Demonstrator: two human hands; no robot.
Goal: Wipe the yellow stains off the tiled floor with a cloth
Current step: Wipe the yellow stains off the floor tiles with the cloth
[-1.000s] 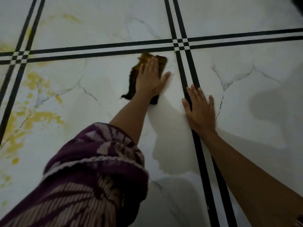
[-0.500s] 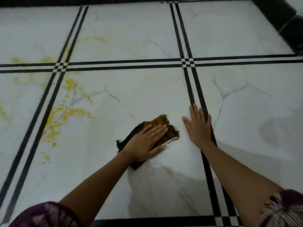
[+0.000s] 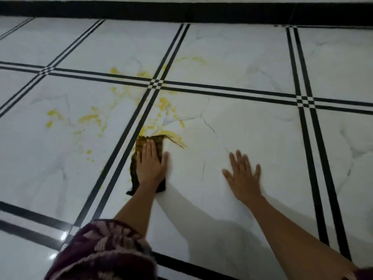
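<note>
A dark brown-and-yellow cloth (image 3: 159, 140) lies on the white marble-look tiled floor (image 3: 252, 126), just right of a double black tile line. My left hand (image 3: 150, 164) presses flat on the cloth, covering most of it. Yellow stains (image 3: 167, 104) spread just beyond the cloth's far edge. More yellow stains (image 3: 88, 118) are spattered on the tile to the left and around the line crossing (image 3: 156, 84). My right hand (image 3: 243, 174) rests flat on the same tile, fingers apart, holding nothing.
Double black lines (image 3: 308, 138) divide the tiles. A black skirting band (image 3: 181, 11) runs along the far wall. My purple patterned sleeve (image 3: 105, 253) fills the lower left. Faint yellow streaks (image 3: 198, 60) mark the far tile.
My left hand has slid the cloth left across the tile to the edge of the yellow stains. The view has swung left and my right hand now sits on the tile, off the black line.
</note>
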